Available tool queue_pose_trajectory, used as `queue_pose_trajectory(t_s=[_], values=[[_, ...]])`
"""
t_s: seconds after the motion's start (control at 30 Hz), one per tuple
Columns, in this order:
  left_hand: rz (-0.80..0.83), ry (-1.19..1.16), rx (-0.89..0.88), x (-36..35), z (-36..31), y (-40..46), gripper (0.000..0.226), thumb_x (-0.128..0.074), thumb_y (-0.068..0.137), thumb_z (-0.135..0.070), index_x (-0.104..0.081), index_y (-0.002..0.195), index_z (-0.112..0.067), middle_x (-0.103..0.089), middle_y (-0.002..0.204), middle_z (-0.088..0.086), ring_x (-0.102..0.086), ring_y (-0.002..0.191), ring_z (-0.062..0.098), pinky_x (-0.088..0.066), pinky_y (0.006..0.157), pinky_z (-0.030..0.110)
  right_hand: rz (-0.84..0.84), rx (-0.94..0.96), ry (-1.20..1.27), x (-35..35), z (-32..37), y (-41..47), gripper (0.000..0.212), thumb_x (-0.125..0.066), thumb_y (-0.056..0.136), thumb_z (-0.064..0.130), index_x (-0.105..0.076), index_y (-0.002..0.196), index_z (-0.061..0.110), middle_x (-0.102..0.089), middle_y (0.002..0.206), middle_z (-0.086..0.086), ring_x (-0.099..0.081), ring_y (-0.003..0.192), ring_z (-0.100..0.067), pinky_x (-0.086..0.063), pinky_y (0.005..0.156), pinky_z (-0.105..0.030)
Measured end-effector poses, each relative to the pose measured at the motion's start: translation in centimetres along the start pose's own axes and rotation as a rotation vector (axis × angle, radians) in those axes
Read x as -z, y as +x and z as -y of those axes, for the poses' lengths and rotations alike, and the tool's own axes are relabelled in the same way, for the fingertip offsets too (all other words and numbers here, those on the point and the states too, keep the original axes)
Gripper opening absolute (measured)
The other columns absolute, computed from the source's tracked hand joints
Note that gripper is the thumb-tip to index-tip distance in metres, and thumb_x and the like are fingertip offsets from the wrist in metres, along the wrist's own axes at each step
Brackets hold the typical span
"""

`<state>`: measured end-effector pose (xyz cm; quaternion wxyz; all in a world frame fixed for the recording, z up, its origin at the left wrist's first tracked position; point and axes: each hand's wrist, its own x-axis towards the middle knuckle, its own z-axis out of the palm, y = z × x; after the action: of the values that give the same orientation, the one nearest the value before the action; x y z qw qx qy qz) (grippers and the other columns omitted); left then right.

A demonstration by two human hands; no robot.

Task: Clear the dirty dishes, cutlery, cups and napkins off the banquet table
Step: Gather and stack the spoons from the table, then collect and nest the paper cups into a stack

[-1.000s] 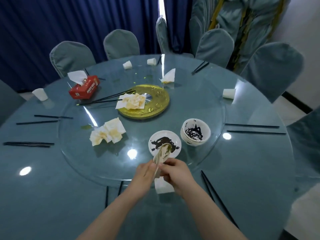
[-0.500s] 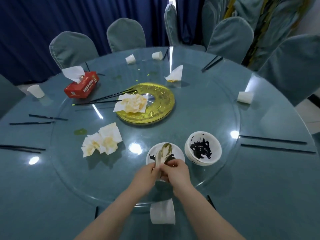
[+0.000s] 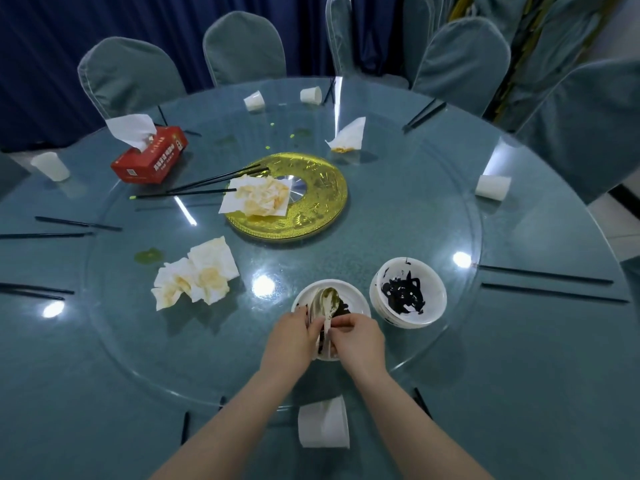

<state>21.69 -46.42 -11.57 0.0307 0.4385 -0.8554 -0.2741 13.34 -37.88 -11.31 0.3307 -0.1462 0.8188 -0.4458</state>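
My left hand (image 3: 292,336) and my right hand (image 3: 358,337) meet over a small white plate (image 3: 353,301) smeared with dark sauce, near the front of the glass turntable (image 3: 398,209). Both hands grip a stack of white spoons (image 3: 323,306) stained green, bowls pointing away from me. Right of the plate stands a stack of white bowls (image 3: 408,296) with dark sauce. Stained napkins lie at the left (image 3: 197,275), on the gold centre disc (image 3: 258,199) and at the back (image 3: 348,136). A paper cup (image 3: 323,424) lies on its side near me.
A red tissue box (image 3: 150,157) sits at the back left. More paper cups (image 3: 50,166) (image 3: 491,187) (image 3: 254,100) (image 3: 311,95) and black chopstick pairs (image 3: 547,282) (image 3: 59,226) ring the table. Covered chairs (image 3: 128,74) surround it.
Both hands have carried the spoons forward over the small plate and lowered them toward it. The view has shifted closer to the table.
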Motion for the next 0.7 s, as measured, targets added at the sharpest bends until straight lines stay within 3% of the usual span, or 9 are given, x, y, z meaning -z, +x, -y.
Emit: queue_pose_trajectory(t_s=[0.1,0.17,0.23,0.3,0.4,0.53,0.6,0.7], values=[[0.001,-0.023,-0.007,0.4,0.5,-0.7,0.03,-0.041,0.1,-0.033,-0.056,0.11,-0.009,-0.056,0.084,0.003,-0.051,0.068,0.014,-0.035,0.055,0.024,0.015,0.073,-0.034,0.1,0.2,-0.7,0.026,-0.06,0.08,0.009,-0.073,0.083,0.031,-0.067,0.072,0.019,-0.062,0.069,0.006,-0.043,0.055,-0.003],[-0.003,-0.1,0.014,0.9,0.9,-1.5,0.028,-0.045,0.098,-0.027,-0.057,0.118,-0.012,-0.061,0.097,0.005,-0.055,0.077,0.016,-0.042,0.067,0.027,-0.007,0.11,-0.074,0.5,0.0,-1.4,0.023,-0.061,0.083,0.011,-0.074,0.095,0.026,-0.064,0.078,0.02,-0.059,0.071,0.008,-0.04,0.055,-0.001],[-0.028,-0.166,0.049,1.6,1.4,-2.7,0.032,-0.048,0.097,-0.024,-0.055,0.126,-0.016,-0.059,0.105,0.001,-0.055,0.082,0.012,-0.044,0.074,0.027,-0.039,0.139,-0.116,1.4,-0.5,-2.4,0.02,-0.062,0.084,0.013,-0.073,0.098,0.024,-0.065,0.086,0.017,-0.058,0.078,0.005,-0.039,0.064,-0.004],[-0.037,-0.239,0.087,2.2,2.0,-4.0,0.035,-0.049,0.096,-0.023,-0.053,0.13,-0.019,-0.055,0.099,-0.007,-0.052,0.079,0.004,-0.041,0.071,0.024,-0.048,0.146,-0.154,2.4,-1.5,-3.8,0.015,-0.063,0.084,0.016,-0.071,0.09,0.027,-0.066,0.086,0.017,-0.059,0.08,0.003,-0.039,0.067,-0.007],[-0.006,-0.335,0.147,3.1,3.4,-6.1,0.033,-0.051,0.095,-0.022,-0.055,0.128,-0.021,-0.058,0.102,-0.005,-0.056,0.088,0.01,-0.044,0.079,0.026,-0.07,0.088,-0.197,3.6,-3.6,-6.2,0.001,-0.068,0.083,0.027,-0.068,0.082,0.026,-0.066,0.079,0.015,-0.061,0.078,-0.005,-0.043,0.066,-0.017],[0.025,-0.462,0.185,4.1,4.7,-8.8,0.028,-0.051,0.095,-0.015,-0.059,0.121,-0.018,-0.065,0.113,0.004,-0.06,0.102,0.019,-0.047,0.09,0.032,0.075,-0.028,-0.277,2.9,-6.0,-9.3,0.023,-0.072,0.077,0.042,-0.07,0.079,0.019,-0.068,0.075,0.011,-0.062,0.073,-0.006,-0.044,0.061,-0.022],[0.029,-0.49,0.181,4.6,5.2,-10.0,0.028,-0.05,0.095,-0.015,-0.059,0.121,-0.019,-0.065,0.114,0.002,-0.06,0.104,0.018,-0.047,0.09,0.031,0.154,-0.012,-0.35,1.9,-6.6,-10.4,0.02,-0.072,0.076,0.036,-0.072,0.081,0.017,-0.071,0.083,0.005,-0.065,0.079,-0.011,-0.047,0.066,-0.025],[0.014,-0.563,0.177,5.3,6.3,-12.1,0.026,-0.053,0.094,-0.015,-0.06,0.118,-0.021,-0.065,0.11,-0.002,-0.06,0.103,0.015,-0.046,0.087,0.027,0.109,0.105,-0.382,0.7,-6.4,-11.5,0.015,-0.071,0.074,0.021,-0.075,0.083,0.01,-0.069,0.101,-0.006,-0.061,0.094,-0.017,-0.045,0.078,-0.022]])
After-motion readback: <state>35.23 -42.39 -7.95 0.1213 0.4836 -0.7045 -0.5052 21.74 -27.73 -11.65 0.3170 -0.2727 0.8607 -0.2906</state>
